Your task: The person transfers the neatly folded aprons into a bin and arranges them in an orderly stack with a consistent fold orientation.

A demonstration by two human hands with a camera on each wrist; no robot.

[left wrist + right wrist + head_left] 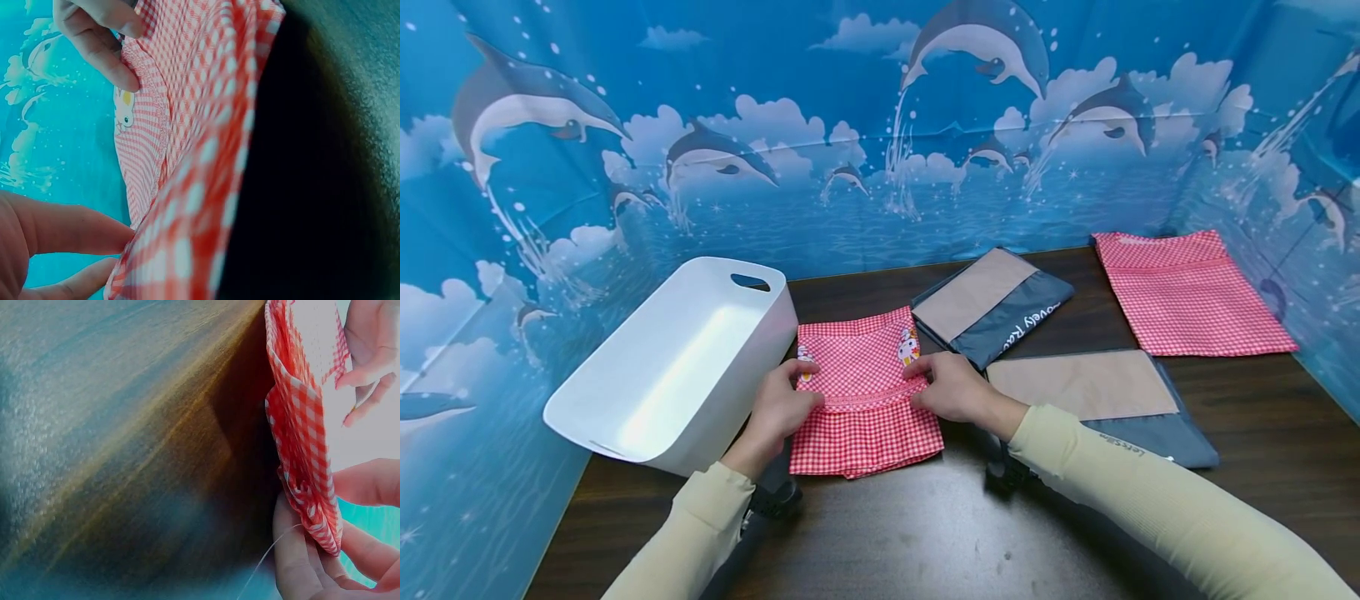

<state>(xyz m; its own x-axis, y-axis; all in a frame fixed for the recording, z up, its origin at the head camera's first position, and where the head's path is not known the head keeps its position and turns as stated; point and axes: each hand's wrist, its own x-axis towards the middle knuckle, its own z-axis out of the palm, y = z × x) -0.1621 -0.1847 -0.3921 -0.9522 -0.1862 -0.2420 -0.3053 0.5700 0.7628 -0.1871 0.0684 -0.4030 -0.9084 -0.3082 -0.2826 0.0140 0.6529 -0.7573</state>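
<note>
A folded red-and-white checked cloth (865,367) with a gathered seam and cartoon rabbit patches lies in front of me, right of the white bin. My left hand (778,404) pinches its left edge, thumb on top in the left wrist view, where the left fingers (69,228) show at the cloth's side. On the opposite edge, my right hand (955,387) grips the cloth beside a rabbit patch. Seen from the right wrist, some right fingers (297,556) are tucked under the folded layers, with the thumb over them. A thin pale thread (265,553) trails by these fingers.
A white bin (741,367) with a handle slot stands at the left. Two folded dark grey and tan cloths (973,296) lie to the right, one partly behind my right forearm. Another checked cloth (1202,296) is at the far right. A blue dolphin-print curtain (865,217) borders the table.
</note>
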